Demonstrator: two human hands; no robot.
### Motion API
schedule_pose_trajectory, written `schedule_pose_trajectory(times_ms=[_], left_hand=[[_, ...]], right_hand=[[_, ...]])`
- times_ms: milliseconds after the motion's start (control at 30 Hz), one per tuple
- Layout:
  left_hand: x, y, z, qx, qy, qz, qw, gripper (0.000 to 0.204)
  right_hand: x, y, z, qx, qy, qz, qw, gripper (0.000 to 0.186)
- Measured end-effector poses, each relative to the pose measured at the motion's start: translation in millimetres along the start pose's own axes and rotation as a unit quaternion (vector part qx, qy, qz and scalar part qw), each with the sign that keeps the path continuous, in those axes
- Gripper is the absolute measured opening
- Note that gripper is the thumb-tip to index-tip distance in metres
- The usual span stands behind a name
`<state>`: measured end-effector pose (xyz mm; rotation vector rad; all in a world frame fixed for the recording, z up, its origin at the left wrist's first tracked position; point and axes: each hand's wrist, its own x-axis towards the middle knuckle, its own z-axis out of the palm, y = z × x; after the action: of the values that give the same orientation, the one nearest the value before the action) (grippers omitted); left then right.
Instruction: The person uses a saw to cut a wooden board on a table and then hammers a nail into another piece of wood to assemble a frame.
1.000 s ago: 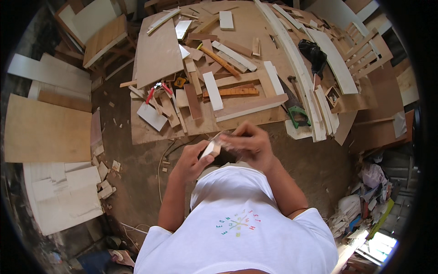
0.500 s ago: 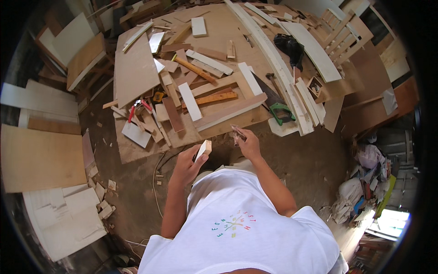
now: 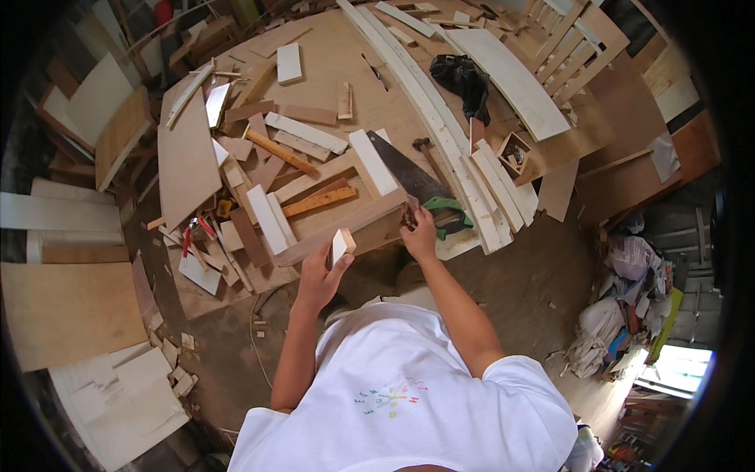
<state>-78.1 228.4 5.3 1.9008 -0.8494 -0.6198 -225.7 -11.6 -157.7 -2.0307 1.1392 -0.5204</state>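
Observation:
My left hand (image 3: 321, 271) is closed on a short wooden block (image 3: 343, 245) with a white face and a pale end. My right hand (image 3: 417, 234) is closed on something small and brown that I cannot make out, at the near right end of a wooden frame (image 3: 342, 226) lying on the plywood work table (image 3: 377, 98). Just right of that hand is a handsaw with a green handle (image 3: 450, 216), and a hammer (image 3: 429, 157) lies behind it. A yellow-headed hammer (image 3: 279, 146), red-handled pliers (image 3: 198, 230) and loose wooden offcuts lie on the table to the left.
Long white boards (image 3: 425, 110), a black bag (image 3: 464, 82) and a small wooden box (image 3: 513, 153) occupy the table's right. Stacked panels (image 3: 71, 315) line the left, chair parts (image 3: 574, 55) the back right, bags and scrap (image 3: 613, 315) the lower right. A cable (image 3: 255, 346) lies on the floor.
My hands have separated. The right one has moved forward and right to the frame's edge by the saw; the left still holds the block. The view has shifted, so the table sits further left.

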Motion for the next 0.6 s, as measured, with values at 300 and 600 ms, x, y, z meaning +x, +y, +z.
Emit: schedule_pose_trajectory(times_ms=[300,600], left_hand=[[52,64,59,-0.044,0.111,0.095,0.988,0.056],[49,105,40,-0.475,0.238,0.159,0.832,0.060]], right_hand=[[40,-30,-72,0.061,-0.188,-0.066,0.978,0.065],[93,-111,-147,0.075,-0.326,-0.302,0.893,0.072]])
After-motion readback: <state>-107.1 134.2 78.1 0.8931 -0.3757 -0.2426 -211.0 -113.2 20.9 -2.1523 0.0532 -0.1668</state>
